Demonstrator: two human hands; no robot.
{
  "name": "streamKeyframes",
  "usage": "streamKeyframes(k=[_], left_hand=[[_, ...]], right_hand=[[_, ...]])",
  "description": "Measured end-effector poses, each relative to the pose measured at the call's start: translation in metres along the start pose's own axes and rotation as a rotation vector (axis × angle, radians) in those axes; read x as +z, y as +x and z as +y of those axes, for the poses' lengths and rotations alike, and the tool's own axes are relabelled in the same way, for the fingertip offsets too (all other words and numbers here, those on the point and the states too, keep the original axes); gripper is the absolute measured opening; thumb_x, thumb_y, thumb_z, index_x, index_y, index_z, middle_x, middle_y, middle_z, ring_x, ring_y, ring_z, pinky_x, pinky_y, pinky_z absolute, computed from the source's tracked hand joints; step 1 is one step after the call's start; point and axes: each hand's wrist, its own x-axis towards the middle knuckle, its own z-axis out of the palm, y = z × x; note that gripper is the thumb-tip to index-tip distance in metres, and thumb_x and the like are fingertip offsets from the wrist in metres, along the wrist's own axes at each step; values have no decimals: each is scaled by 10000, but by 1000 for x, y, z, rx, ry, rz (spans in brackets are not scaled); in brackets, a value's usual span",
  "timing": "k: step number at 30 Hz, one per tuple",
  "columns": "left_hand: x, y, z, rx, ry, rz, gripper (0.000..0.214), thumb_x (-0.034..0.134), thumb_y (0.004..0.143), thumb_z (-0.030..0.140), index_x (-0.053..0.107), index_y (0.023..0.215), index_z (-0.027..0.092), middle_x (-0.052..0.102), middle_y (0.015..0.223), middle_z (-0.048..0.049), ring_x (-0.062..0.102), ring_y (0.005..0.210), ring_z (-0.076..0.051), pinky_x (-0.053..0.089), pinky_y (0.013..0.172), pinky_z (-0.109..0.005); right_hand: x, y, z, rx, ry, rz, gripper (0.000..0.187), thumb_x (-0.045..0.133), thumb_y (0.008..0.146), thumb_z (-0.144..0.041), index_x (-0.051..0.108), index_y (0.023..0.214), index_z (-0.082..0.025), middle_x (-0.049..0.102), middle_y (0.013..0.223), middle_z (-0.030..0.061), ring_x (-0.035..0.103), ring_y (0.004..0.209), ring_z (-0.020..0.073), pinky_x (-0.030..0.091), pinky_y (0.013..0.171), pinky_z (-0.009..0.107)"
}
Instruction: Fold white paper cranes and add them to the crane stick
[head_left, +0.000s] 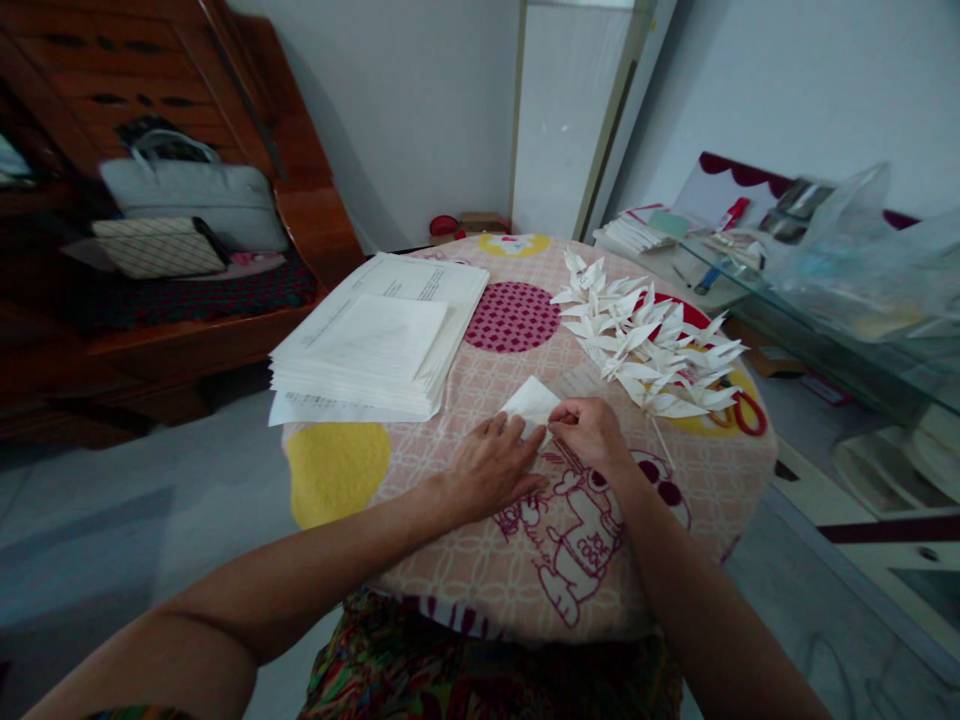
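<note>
A small folded piece of white paper (534, 398) lies on the round table in front of me. My left hand (491, 462) rests palm down over its near left edge, fingers stretched out. At its right edge my right hand (589, 430) is closed in a pinch on the paper; the fingertips partly hide the fold. Just beyond, a pile of folded white paper cranes (645, 335) spreads over the table's right side. To the left stands a thick stack of printed sheets (322, 345), with smaller square sheets (390, 335) on top.
Scissors with red handles (750, 412) lie by the cranes, near the table's right edge. A patterned pink cloth (420, 560) covers the table. On the right is a glass-topped stand (810, 310) with plastic bags (862, 260). A wooden bench (322, 215) holds a grey bag (202, 200).
</note>
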Motion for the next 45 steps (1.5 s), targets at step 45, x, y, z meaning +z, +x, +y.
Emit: streamKeyframes(k=[45], left_hand=[[-1,27,-64,-176,-435,179,589,664,880,377,506,1387,121,692,1173,-135,659,1069,-247,527,925,-375]], right_hand=[[-6,-3,-14,64,-227,-8,99,673,672,-134,751,675,-194,729,668,25,623,621,150,381,588,245]])
